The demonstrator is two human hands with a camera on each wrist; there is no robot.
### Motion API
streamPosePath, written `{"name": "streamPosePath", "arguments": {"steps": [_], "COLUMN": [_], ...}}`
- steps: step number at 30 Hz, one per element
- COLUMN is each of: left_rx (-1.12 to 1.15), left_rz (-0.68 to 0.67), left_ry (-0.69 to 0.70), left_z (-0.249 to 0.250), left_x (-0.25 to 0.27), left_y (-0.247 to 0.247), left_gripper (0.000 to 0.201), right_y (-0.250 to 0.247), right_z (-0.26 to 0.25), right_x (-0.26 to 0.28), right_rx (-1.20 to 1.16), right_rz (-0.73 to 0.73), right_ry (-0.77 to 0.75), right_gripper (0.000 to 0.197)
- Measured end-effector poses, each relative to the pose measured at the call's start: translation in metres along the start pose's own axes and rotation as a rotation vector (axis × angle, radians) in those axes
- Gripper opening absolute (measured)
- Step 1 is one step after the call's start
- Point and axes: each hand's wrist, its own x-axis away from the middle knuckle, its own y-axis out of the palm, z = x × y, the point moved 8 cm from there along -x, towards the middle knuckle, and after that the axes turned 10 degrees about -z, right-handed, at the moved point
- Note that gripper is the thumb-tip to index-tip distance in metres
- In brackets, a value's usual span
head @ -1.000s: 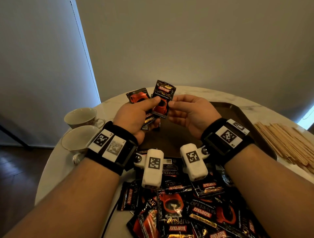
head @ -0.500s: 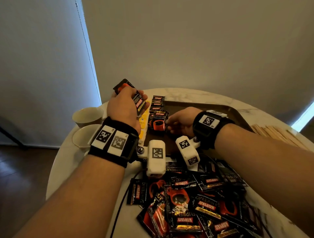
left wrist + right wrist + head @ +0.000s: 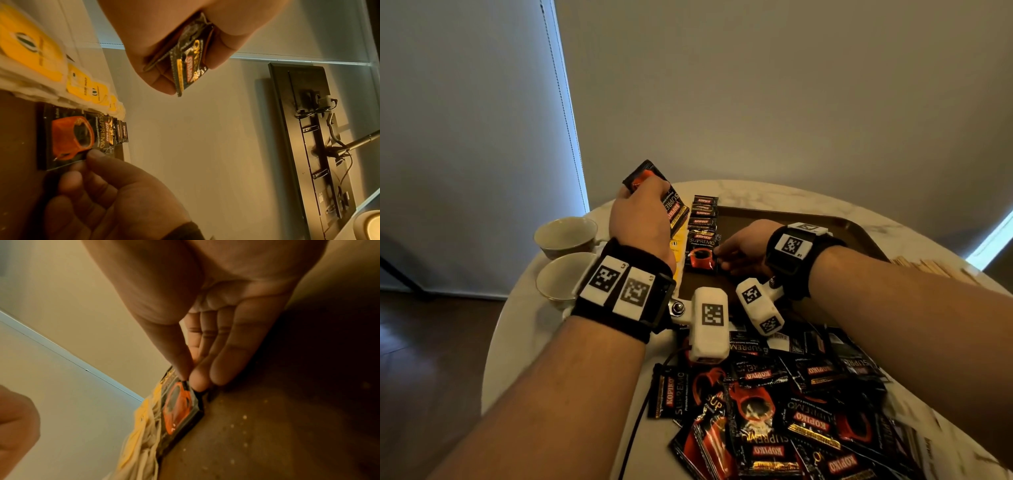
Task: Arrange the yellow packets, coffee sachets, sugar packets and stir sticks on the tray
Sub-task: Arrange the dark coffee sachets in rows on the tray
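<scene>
Beside the tray's (image 3: 859, 236) left edge, the left hand (image 3: 640, 219) has lifted away and grips spare coffee sachets (image 3: 673, 209) above the yellow packets (image 3: 677, 246). The right hand (image 3: 743, 246), which shared a raised sachet a second ago, now pinches that placed sachet (image 3: 701, 253) flat at the near end of the row (image 3: 703, 212). The loose pile (image 3: 774, 411) by the table's near edge remains unsorted.

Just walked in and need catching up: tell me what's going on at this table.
A person is laying black-and-red coffee sachets in an overlapping row on the brown tray, beside a row of yellow packets. The right hand pinches the edge of the nearest sachet in the row, setting it down. The left hand holds spare sachets above. A loose pile of sachets waits on the white marble table.
</scene>
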Motion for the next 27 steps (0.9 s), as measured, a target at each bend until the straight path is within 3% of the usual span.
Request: {"name": "streamPosePath", "arguments": {"steps": [6, 9, 17, 21, 27], "left_rx": [-0.031, -0.083, -0.175, -0.234, -0.208], "left_rz": [-0.004, -0.004, -0.042, -0.085, -0.134], "left_ry": [-0.006, -0.063, -0.066, -0.048, -0.113], "left_z": [0.0, -0.005, -0.012, -0.013, -0.024], "left_x": [0.001, 0.006, 0.012, 0.009, 0.012], "left_y": [-0.002, -0.002, 0.007, 0.009, 0.013], "left_gripper": [0.018, 0.006, 0.02, 0.024, 0.032], "right_y": [0.0, -0.001, -0.004, -0.009, 0.0], "right_z": [-0.001, 0.0, 0.006, 0.005, -0.011], "right_x": [-0.003, -0.003, -0.001, 0.01, 0.047], "right_rx": [0.058, 0.036, -0.058, -0.198, -0.351], "right_rz": [0.008, 0.006, -0.018, -0.064, -0.323], "right_ry": [0.024, 0.021, -0.012, -0.12, -0.395], "right_gripper": [0.01, 0.011, 0.02, 0.029, 0.037]}}
